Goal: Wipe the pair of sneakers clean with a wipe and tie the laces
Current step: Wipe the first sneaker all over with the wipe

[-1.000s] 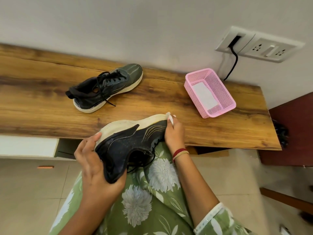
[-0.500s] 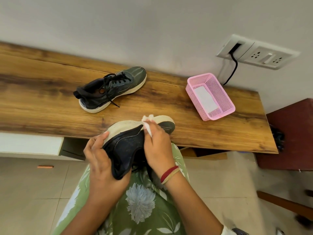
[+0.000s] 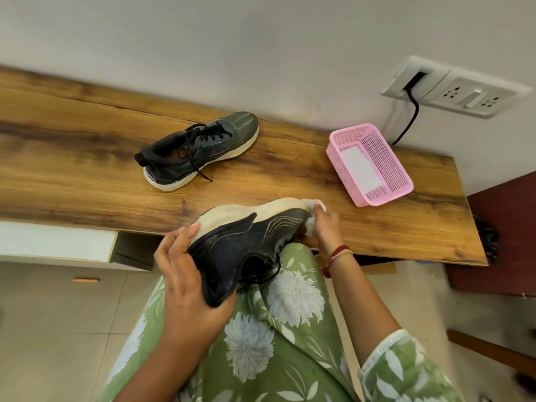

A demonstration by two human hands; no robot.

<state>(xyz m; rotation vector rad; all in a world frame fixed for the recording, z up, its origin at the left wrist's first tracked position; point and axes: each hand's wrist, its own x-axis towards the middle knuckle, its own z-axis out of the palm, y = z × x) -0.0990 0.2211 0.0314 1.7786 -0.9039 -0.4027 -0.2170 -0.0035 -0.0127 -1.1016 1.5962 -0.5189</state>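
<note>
A person sits facing a long wooden desk [image 3: 72, 169], seen from above over a lap covered in green floral fabric [image 3: 275, 314].

At near left, the left hand [image 3: 185, 274] grips the heel of a dark sneaker [image 3: 246, 242], thumb under the collar and fingers wrapped over the pale sole. The shoe lies on its side just above the lap, toe pointing right, its laces hanging loose beneath. At the toe, the right hand [image 3: 326, 224] pinches a crumpled white wipe [image 3: 310, 226] and presses it against the tip of the sole.

This looks like the wiping step on the first shoe. The next move likely calls for turning the shoe in the left hand to reach its other faces.

Farther back and left of centre, the second sneaker [image 3: 200, 149] stands upright on the desk, laces untied, well apart from the hands. To the right sits a pink mesh basket [image 3: 400, 172] with a white sheet [image 3: 359, 169] inside. Far right, a black cable [image 3: 413, 111] drops from a wall socket [image 3: 461, 91]. Nothing stands between the hands and either shoe.
</note>
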